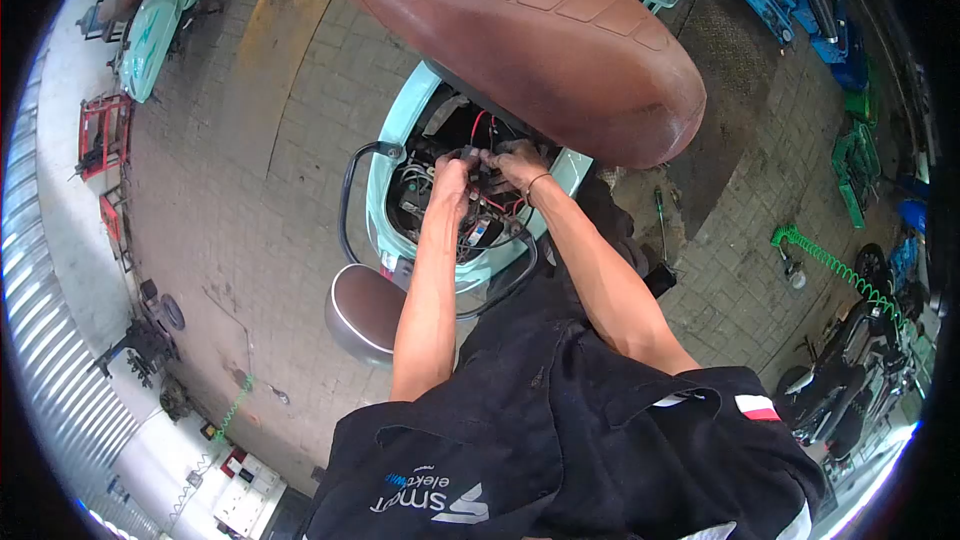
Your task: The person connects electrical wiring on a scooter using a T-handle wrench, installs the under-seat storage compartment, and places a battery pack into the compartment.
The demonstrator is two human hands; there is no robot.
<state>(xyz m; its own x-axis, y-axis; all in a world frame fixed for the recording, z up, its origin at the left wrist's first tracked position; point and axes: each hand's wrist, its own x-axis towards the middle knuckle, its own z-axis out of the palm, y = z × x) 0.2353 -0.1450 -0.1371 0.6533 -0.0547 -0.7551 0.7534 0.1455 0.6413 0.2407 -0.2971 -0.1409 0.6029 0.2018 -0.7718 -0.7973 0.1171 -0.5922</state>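
Nearest is the person's dark work shirt (560, 420), with white and blue lettering on the chest and a red and white patch by one sleeve. Both bare forearms reach forward from it into the open compartment of a mint-green scooter (378, 180). The left hand (452, 178) and right hand (518, 164) are close together, fingers bent inward over the dark wiring (480, 178); a thin band (538, 179) circles the right wrist. The fingertips probably meet at a small dark part, but shadow hides them, so I cannot tell what either hand pinches. Red wires (478, 124) loop just beyond the hands, and paler cables (410, 180) bunch to their left. A black grab rail (345, 202) curves around the body, near a brown round-ended pad (370, 308). The large brown seat (560, 50) looms past the compartment. On the paving to the right lies a screwdriver (660, 210); further off are a green coiled hose (825, 255), a dark motorcycle (850, 370) and, far left, a red rack (103, 135)
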